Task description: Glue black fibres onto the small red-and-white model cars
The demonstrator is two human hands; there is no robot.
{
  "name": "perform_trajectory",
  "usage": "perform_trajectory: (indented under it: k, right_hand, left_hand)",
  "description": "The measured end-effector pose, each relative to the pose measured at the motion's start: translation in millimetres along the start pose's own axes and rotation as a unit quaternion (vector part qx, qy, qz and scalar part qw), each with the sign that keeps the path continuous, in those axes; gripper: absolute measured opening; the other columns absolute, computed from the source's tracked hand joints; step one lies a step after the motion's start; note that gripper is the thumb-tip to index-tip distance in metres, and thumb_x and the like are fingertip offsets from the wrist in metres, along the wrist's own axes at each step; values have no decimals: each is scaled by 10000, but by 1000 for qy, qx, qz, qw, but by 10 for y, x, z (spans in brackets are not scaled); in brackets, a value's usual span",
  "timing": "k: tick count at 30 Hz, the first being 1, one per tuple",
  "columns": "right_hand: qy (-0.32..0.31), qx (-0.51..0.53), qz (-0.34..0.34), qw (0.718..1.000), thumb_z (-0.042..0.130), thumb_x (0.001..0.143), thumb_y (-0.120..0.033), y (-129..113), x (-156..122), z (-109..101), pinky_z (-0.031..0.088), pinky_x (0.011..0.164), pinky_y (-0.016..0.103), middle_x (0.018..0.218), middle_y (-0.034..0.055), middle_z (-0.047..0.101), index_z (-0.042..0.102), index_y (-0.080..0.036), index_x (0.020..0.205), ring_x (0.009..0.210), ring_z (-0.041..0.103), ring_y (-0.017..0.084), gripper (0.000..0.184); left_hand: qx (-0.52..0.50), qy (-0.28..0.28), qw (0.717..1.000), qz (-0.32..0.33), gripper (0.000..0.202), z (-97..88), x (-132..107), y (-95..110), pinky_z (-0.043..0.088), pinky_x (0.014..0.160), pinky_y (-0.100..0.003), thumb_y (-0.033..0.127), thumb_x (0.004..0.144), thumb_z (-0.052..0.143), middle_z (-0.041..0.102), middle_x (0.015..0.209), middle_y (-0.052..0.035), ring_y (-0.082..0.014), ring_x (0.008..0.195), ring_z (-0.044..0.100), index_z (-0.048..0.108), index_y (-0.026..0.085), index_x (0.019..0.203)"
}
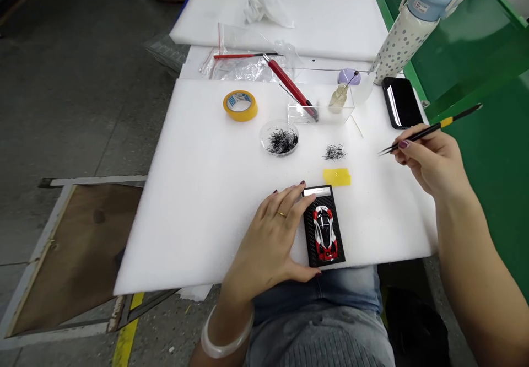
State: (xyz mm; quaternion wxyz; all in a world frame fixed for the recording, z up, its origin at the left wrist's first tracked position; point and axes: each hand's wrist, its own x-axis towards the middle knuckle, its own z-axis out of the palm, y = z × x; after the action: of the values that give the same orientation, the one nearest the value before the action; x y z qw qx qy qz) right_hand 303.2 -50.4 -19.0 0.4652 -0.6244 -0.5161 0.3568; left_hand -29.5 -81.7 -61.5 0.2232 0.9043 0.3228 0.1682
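Observation:
A small red, white and black model car (pixel 324 233) sits on a black base plate (pixel 311 240) near the front edge of a white foam sheet (pixel 206 190). My left hand (pixel 273 235) rests against the plate's left side, fingers curved around its edge and thumb at its front corner. My right hand (pixel 430 160) hovers to the right, pinching black tweezers (pixel 430 130) with a yellow band, tips pointing left. A loose pile of tiny black parts (pixel 334 152) and a yellow tape patch (pixel 337 177) lie just beyond the car.
A clear dish of black parts (pixel 280 138), yellow tape roll (pixel 240 105), red-handled tool (pixel 291 87), clear box with small glue bottle (pixel 339 97), black phone (pixel 400 102), and spotted water bottle (pixel 409 25) stand farther back. Green bench at right, floor at left.

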Motion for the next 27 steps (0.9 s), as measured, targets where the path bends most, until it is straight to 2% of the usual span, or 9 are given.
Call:
perform_trajectory:
  k: [1, 3, 5, 7, 12, 17, 27]
  right_hand:
    - [-4, 21, 9, 1000, 782, 763, -394, -10, 61, 48, 442, 503, 304, 657, -4, 631, 647, -249, 833, 575, 568, 157, 210]
    - [-52, 53, 40, 996, 814, 734, -385, -21, 174, 186, 450, 488, 289, 657, 5, 655, 630, -235, 820, 565, 591, 151, 252]
    - [-104, 73, 64, 990, 829, 728, -354, -24, 258, 338, 458, 482, 272, 658, 10, 677, 617, -219, 804, 546, 592, 134, 262]
    - [-127, 82, 68, 986, 824, 744, -331, -20, 305, 459, 462, 476, 260, 650, 7, 683, 610, -208, 790, 524, 577, 118, 250]
    - [-111, 49, 54, 991, 812, 792, -267, 10, 317, 576, 487, 471, 259, 650, 7, 691, 599, -211, 786, 514, 579, 118, 221]
    - [-103, 24, 35, 994, 799, 840, -282, 46, 313, 599, 522, 473, 279, 644, -6, 682, 585, -237, 788, 515, 590, 132, 226]
    - [-95, 34, 45, 994, 791, 808, -219, 44, 319, 614, 495, 455, 268, 635, 1, 695, 601, -227, 769, 512, 595, 133, 194]
  left_hand:
    - [3, 1, 1000, 1, 1278, 1, 1, -1, 312, 1203, -560, 705, 564, 881, 379, 1619, -211, -417, 1458, 393, 242, 218, 1558]
    - [13, 3, 1000, 2, 1278, 0, 3, -1, 324, 1194, -550, 730, 559, 871, 385, 1614, -219, -411, 1452, 401, 257, 203, 1548]
    - [20, 4, 1000, 1, 1269, -2, 6, 3, 331, 1186, -541, 742, 561, 862, 401, 1602, -224, -407, 1444, 411, 271, 187, 1536]
    - [23, 4, 1000, 2, 1255, -4, 7, 6, 332, 1183, -538, 758, 568, 848, 412, 1596, -222, -405, 1437, 417, 284, 181, 1530]
    - [20, -1, 1000, 1, 1249, -9, 8, 0, 332, 1179, -544, 752, 571, 846, 390, 1620, -206, -413, 1447, 400, 288, 188, 1536]
    - [32, 5, 999, 1, 1285, -14, 15, 5, 327, 1171, -524, 750, 524, 872, 414, 1597, -232, -409, 1429, 422, 296, 176, 1519]
    - [24, -1, 1000, -1, 1273, -25, 9, 5, 306, 1187, -521, 768, 562, 843, 403, 1608, -218, -403, 1445, 413, 260, 202, 1543]
